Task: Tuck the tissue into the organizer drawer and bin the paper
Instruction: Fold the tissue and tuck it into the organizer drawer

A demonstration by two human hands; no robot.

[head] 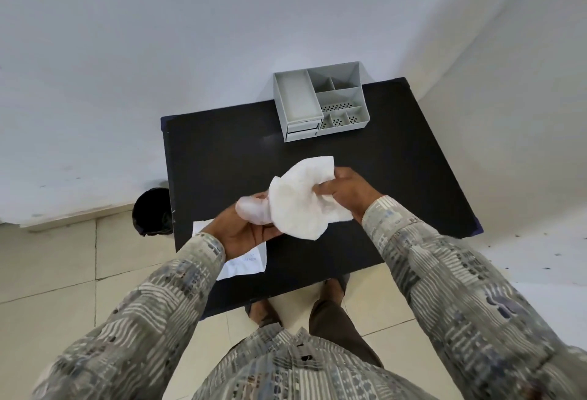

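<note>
A white crumpled tissue (301, 199) hangs above the middle of the black table (397, 177), held by both hands. My right hand (346, 191) pinches its right edge. My left hand (246, 231) grips its thin left end from below. A white sheet of paper (246, 261) lies flat at the table's near-left corner, partly hidden under my left wrist. The grey organizer (320, 104) stands at the table's far edge, with two shut drawers (301, 131) at its front left.
A black bin (152, 212) stands on the floor just left of the table. White walls close in behind and to the right. My feet are at the table's near edge on beige tiles.
</note>
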